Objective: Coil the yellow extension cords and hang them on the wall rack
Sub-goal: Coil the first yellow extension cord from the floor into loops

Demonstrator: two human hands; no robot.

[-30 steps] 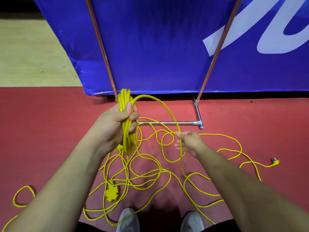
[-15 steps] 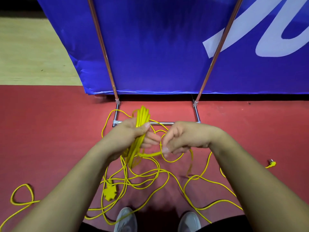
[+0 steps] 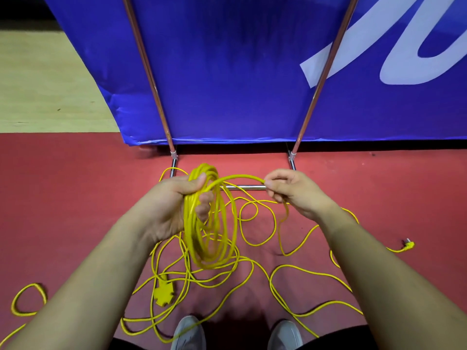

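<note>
Gripping the coil (image 3: 209, 236) of yellow extension cord in my left hand (image 3: 174, 205), thumb clamped over its top and fingers curled through the loops, I hold it hanging upright above the red floor (image 3: 63, 210) at centre view. My right hand (image 3: 295, 195), at 3 o'clock of the coil, pinches the loose cord (image 3: 240, 176) between thumb and fingertips where it arches across from the coil's top. The rest of that cord lies tangled on the floor beneath, with the socket block (image 3: 163, 295) at 7 o'clock, the plug (image 3: 409, 245) at 4 o'clock, and the blue banner (image 3: 227, 72) on its metal frame (image 3: 242, 187) at 12 o'clock.
</note>
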